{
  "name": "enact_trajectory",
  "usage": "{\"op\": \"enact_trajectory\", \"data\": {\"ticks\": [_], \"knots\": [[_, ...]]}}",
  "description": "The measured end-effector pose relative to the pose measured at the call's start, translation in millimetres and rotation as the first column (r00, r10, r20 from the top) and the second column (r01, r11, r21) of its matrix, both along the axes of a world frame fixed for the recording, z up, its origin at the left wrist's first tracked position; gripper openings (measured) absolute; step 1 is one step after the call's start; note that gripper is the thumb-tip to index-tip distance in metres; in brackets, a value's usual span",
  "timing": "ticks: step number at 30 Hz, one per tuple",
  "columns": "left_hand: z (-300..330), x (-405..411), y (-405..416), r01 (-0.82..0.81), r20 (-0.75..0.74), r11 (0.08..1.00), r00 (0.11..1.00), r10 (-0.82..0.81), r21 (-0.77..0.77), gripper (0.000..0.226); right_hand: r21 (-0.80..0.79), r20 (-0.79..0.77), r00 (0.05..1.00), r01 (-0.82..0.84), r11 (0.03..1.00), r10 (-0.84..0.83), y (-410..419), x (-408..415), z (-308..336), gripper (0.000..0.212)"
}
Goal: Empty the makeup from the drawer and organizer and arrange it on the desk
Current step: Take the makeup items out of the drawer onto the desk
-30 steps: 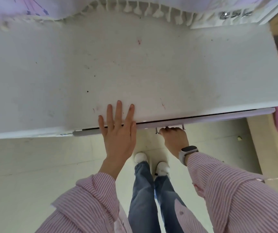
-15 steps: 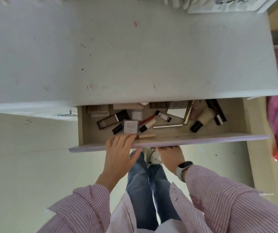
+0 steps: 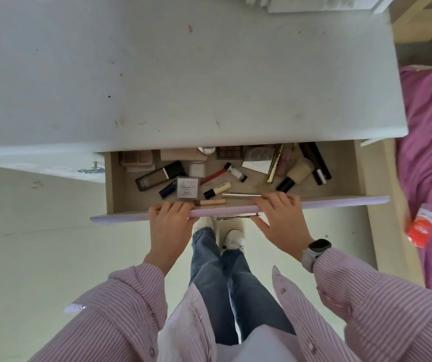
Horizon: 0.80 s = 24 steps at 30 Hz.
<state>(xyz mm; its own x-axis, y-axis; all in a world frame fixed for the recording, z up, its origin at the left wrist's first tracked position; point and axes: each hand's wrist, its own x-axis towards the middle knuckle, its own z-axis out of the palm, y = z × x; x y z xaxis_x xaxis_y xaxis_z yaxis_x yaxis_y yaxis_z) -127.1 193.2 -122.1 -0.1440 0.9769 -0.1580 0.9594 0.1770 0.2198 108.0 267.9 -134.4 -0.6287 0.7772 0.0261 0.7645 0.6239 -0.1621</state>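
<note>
So the drawer (image 3: 340, 201) is pulled out from under the white desk (image 3: 183, 74), and both hands are hooked over its lilac front edge. The left hand (image 3: 169, 223) has its fingers curled over the top of the panel, gripping it. The right hand (image 3: 278, 218) does the same a bit further along, fingers wrapped over the rim and thumb spread out below, right next to the metal handle (image 3: 235, 216). There's a dark smartwatch (image 3: 316, 248) on a pale band on that wrist, and both sleeves are pink pinstripe cotton.

Inside, the drawer is plain beige board and the makeup is all jumbled loose on the bottom:
- a flat rectangular foundation tube (image 3: 161, 176), dark cap, lying at a slant
- a small square compact (image 3: 188, 188) with printed text on top, just beside it
- a thin red pencil (image 3: 213, 176) and a cream stubby tube with a black cap (image 3: 217, 190)
- a slim silver stick (image 3: 241, 195) lying along the front wall, touching the right fingertips
- a fluffy kabuki brush (image 3: 294, 177) with a black base
- a gold mascara tube (image 3: 275, 164), glossy
- an eyeshadow palette (image 3: 230, 152) half tucked under the desk

The desk top looks matte and scuffed, with little specks and a pink smear
</note>
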Motion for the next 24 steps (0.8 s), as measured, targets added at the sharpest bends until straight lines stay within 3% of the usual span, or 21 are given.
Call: {"op": "enact_trajectory", "data": {"ticks": [3, 7, 15, 17, 21, 24], "knots": [[2, 1, 1, -0.019, -0.007, 0.999, 1.0, 0.019, -0.028, 0.023, 0.013, 0.09, 0.996, 0.02, 1.0, -0.022, 5, 0, -4, 0.016], [4, 4, -7, -0.024, 0.004, 1.0, 1.0, 0.024, 0.001, 0.024, 0.018, 0.019, 0.999, 0.037, 0.999, -0.037, -1, 3, 0, 0.009], [-2, 6, -17, -0.029, 0.008, 0.999, 1.0, 0.029, 0.027, 0.023, -0.062, -0.001, 1.0, 0.026, 0.998, -0.026, -8, 6, 0, 0.015], [-4, 7, -19, -0.033, 0.011, 0.999, 0.999, 0.032, 0.037, 0.024, -0.062, -0.019, 0.999, 0.024, 0.998, -0.025, -8, 8, -1, 0.007], [-10, 5, -22, -0.023, -0.015, 0.997, 1.0, 0.024, 0.071, 0.014, -0.084, 0.016, 1.0, 0.027, 0.996, -0.025, -5, 9, 0, 0.027], [-12, 1, -20, 0.002, -0.002, 1.0, 1.0, -0.002, -0.018, 0.017, -0.151, 0.056, 0.998, -0.012, 0.988, 0.02, -3, 10, 1, 0.028]]}}
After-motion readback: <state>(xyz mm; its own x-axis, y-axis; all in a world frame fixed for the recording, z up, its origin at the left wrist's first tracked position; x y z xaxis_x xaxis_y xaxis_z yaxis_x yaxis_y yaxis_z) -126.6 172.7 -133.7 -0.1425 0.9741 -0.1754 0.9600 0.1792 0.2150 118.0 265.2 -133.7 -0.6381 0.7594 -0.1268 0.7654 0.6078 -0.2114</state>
